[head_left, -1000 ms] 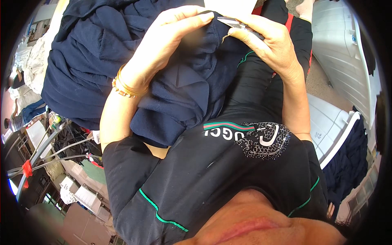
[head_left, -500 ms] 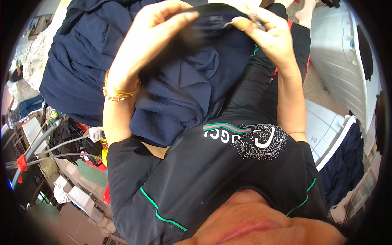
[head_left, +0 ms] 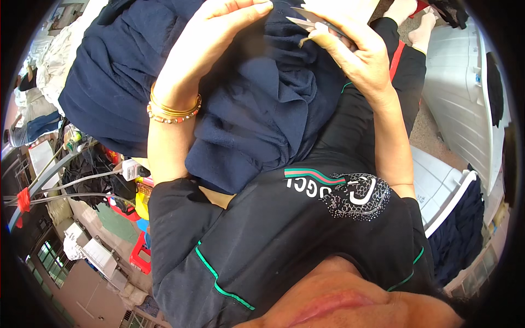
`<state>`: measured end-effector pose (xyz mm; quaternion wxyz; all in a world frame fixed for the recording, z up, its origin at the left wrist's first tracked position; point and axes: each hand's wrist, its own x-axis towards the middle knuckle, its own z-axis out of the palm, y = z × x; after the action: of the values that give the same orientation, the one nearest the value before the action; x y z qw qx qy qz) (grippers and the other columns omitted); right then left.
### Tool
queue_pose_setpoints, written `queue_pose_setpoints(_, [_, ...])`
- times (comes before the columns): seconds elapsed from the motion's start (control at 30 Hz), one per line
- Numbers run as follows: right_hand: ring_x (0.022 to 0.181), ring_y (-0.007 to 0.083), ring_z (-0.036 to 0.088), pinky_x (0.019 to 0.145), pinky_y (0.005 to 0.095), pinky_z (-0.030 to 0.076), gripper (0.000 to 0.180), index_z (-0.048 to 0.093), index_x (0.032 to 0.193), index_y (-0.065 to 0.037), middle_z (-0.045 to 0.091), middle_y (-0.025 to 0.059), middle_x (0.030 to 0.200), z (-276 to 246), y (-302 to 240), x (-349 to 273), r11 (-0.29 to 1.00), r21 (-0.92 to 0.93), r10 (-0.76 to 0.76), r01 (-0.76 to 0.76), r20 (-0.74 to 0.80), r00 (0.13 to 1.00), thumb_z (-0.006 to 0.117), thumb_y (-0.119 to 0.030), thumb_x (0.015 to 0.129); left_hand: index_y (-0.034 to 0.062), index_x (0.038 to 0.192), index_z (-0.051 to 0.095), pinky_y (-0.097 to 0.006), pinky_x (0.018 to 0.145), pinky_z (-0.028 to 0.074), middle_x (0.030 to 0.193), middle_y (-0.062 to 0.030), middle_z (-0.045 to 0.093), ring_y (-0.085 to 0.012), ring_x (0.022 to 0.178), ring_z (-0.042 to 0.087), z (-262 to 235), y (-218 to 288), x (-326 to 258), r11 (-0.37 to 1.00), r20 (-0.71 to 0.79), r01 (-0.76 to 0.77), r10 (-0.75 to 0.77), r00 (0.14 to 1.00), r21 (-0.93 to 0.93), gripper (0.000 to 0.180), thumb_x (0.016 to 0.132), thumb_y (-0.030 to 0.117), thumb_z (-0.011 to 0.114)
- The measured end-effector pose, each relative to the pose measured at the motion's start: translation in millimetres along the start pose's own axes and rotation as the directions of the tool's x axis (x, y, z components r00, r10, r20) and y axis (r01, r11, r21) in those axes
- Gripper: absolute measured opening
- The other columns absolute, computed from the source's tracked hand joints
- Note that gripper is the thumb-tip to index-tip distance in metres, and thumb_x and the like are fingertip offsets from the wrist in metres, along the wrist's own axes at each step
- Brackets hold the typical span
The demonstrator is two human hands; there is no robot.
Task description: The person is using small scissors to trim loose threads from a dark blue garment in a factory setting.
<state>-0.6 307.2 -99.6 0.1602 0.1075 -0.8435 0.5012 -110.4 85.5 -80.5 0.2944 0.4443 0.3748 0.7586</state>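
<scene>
Two white tubs (head_left: 456, 87) edge the speckled floor (head_left: 424, 123), left hand (head_left: 210, 41) pinching navy cloth (head_left: 131, 82), right hand (head_left: 363, 57) gripping snips (head_left: 299, 23).

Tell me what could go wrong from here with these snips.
The snips in the right hand are open and point toward the left hand, so a slip might nick its fingers. They also appear close to the navy cloth, so a stray snip could cut it. The yellowish thread at the right hand might drop onto the cloth.
</scene>
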Motion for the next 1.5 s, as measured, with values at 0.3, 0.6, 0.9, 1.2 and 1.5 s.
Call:
queue_pose_setpoints(0.3, [0.064, 0.0025, 0.047, 0.058, 0.0159, 0.037, 0.036, 0.066, 0.121, -0.005, 0.067, -0.0027, 0.092, 19.8, -3.8, 15.4, 0.982, 0.055, -0.174, 0.178, -0.066, 0.982, 0.073, -0.013, 0.086, -0.0001, 0.114, 0.067, -0.023, 0.095, 0.043, 0.106, -0.0032, 0.069, -0.0105, 0.102, 0.062, 0.5, 10.7, -13.3, 0.797, -0.497, 0.516, -0.326, 0.804, 0.312, 0.026, 0.095, 0.016, 0.061])
queue_pose_setpoints(0.6, [0.088, 0.0135, 0.068, 0.08, 0.0235, 0.052, 0.032, 0.066, 0.118, -0.002, 0.072, 0.008, 0.102, 9.7, 3.7, 12.6, 0.983, -0.019, -0.18, 0.182, 0.059, 0.982, 0.07, -0.009, 0.087, 0.0008, 0.114, 0.068, -0.023, 0.095, 0.044, 0.106, -0.0038, 0.069, -0.0109, 0.102, 0.062, -1.2, 7.0, -13.6, 0.801, -0.545, 0.536, -0.333, 0.769, 0.266, 0.025, 0.095, 0.016, 0.062])
queue_pose_setpoints(0.9, [0.079, 0.0064, 0.055, 0.066, 0.0224, 0.046, 0.028, 0.067, 0.109, 0.001, 0.064, -0.001, 0.092, 20.6, -13.7, 30.5, 0.861, 0.428, 0.226, -0.275, 0.165, 0.96, 0.074, -0.013, 0.086, 0.0005, 0.113, 0.067, -0.022, 0.091, 0.045, 0.104, -0.0022, 0.069, -0.0085, 0.098, 0.062, 3.0, 1.7, -7.0, 0.831, -0.423, 0.386, -0.206, 0.883, 0.4, 0.023, 0.096, 0.014, 0.06])
queue_pose_setpoints(1.2, [0.077, 0.0088, 0.059, 0.069, 0.0223, 0.048, 0.022, 0.065, 0.106, 0.006, 0.065, 0.002, 0.092, -10.3, 6.2, 45.0, 0.777, 0.574, 0.31, -0.259, 0.009, 0.951, 0.068, -0.01, 0.09, -0.0001, 0.109, 0.067, -0.021, 0.086, 0.047, 0.094, -0.0008, 0.067, -0.0076, 0.09, 0.061, -7.6, 30.9, -20.7, 0.627, -0.458, 0.498, -0.242, 0.856, 0.599, 0.021, 0.096, 0.015, 0.06])
queue_pose_setpoints(1.5, [0.077, 0.0087, 0.058, 0.07, 0.0222, 0.047, 0.021, 0.067, 0.101, 0.005, 0.064, 0.0003, 0.088, -11.0, 7.2, 50.5, 0.838, 0.474, 0.325, -0.27, -0.035, 0.945, 0.069, -0.012, 0.089, 0.0, 0.106, 0.064, -0.027, 0.09, 0.048, 0.099, -0.0054, 0.066, -0.0146, 0.097, 0.062, 12.1, 5.4, -8.7, 0.363, -0.375, 0.345, 0.011, 0.927, 0.865, 0.028, 0.084, 0.015, 0.074])
